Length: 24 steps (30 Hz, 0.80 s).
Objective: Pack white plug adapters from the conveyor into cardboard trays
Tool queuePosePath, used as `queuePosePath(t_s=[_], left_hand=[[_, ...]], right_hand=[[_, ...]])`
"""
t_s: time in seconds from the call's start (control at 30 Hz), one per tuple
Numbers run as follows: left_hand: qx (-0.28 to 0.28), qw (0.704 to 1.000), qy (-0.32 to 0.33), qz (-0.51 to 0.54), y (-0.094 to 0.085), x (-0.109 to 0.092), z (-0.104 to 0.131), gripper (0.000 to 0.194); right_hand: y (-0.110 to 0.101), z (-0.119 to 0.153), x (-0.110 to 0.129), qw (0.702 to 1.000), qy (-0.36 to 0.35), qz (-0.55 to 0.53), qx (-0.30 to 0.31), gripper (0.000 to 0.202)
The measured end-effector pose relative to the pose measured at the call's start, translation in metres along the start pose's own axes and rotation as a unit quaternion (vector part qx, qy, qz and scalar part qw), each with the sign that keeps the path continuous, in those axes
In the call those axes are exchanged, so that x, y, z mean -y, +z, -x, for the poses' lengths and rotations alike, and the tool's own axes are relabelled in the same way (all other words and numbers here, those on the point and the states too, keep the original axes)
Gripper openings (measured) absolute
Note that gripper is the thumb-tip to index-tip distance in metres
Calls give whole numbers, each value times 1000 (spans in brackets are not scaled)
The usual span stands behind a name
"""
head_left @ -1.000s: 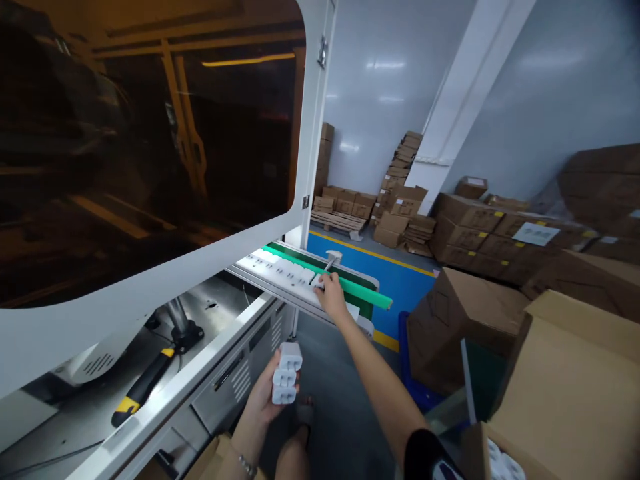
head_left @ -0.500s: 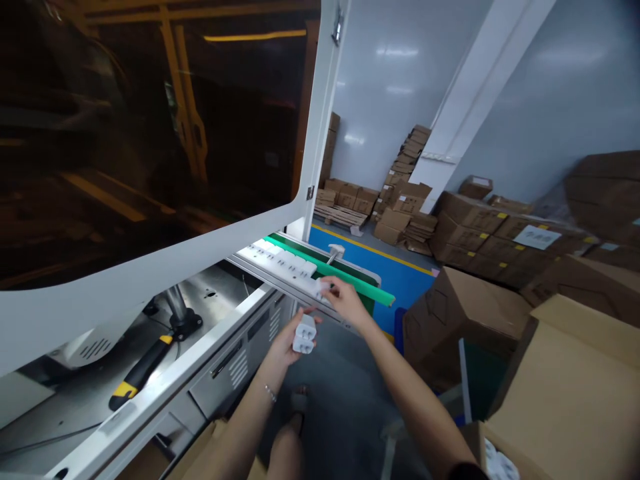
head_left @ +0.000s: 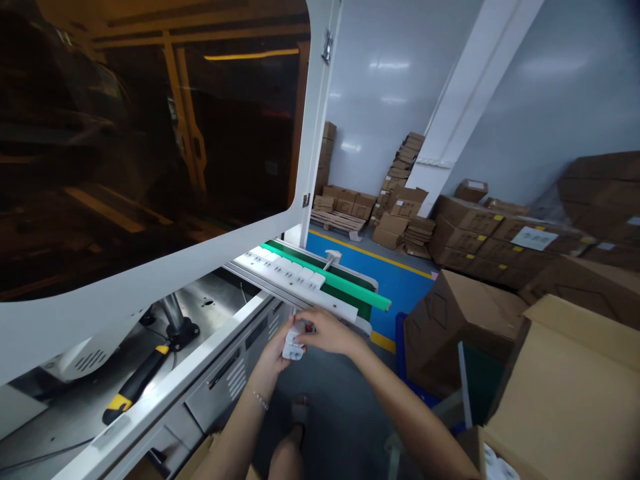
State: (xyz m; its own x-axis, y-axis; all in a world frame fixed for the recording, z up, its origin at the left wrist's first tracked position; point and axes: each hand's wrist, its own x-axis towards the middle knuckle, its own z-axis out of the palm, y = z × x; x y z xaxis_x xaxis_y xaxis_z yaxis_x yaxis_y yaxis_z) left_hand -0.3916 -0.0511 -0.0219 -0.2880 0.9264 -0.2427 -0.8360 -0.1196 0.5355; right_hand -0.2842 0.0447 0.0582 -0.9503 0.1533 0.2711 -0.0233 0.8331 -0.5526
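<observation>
White power adapters (head_left: 293, 351) are stacked in my left hand (head_left: 277, 347), its fingers closed round them just below the conveyor edge. My right hand (head_left: 323, 329) is at the top of this stack, fingers bent and pinching a white adapter against the others; part of it is hidden by the fingers. Beyond the hands, several more white adapters (head_left: 295, 271) stand in a row on the conveyor (head_left: 345, 308), with small dark pin marks on their near faces. A green guide rail (head_left: 355, 287) runs behind the row.
A white machine with a dark amber window (head_left: 235, 140) fills the left. A black and yellow tool (head_left: 135, 383) lies on its metal base. To the right, an open carton (head_left: 575, 387) holds white pieces, beside a larger cardboard box (head_left: 465, 333). Stacked cartons (head_left: 470, 227) line the wall.
My right hand has moved from the conveyor's end down to the stack in my left hand, bringing a white adapter. The adapter row's near end now shows uncovered. The view has shifted slightly.
</observation>
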Motion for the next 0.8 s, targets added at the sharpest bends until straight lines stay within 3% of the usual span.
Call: queuePosePath(t_s=[0.07,0.17,0.23,0.3,0.43,0.53,0.6,0.7,0.8], left_hand=[[8,999,-14,-30,5,-1,-8,38],[33,998,2,-61,10,-1,-9,45],[47,996,30,-76,9,0,-3,48],[51,994,45,-84,5,1,3,51],[47,994,55,-81,-3,2,7,54],[28,995,61,-78,-4,-2,5,52],[19,994,68,-81,-1,-7,3,51],[15,991,87,-103,10,-13,2,52],[4,988,92,-122,23,-16,1,60]], right_hand=[[-4,5,-4,1000,22,-2,-6,32],[-19,2,-21,989,104,58,-92,29],[-29,-3,-34,959,170,167,-156,25],[-32,-11,-44,929,211,248,-176,22],[-25,-25,-45,926,219,251,-179,21],[-14,-24,-29,939,169,212,-210,22],[-6,-15,-14,973,90,135,-165,27],[7,2,8,999,18,27,-30,33],[14,13,20,999,11,27,-16,38]])
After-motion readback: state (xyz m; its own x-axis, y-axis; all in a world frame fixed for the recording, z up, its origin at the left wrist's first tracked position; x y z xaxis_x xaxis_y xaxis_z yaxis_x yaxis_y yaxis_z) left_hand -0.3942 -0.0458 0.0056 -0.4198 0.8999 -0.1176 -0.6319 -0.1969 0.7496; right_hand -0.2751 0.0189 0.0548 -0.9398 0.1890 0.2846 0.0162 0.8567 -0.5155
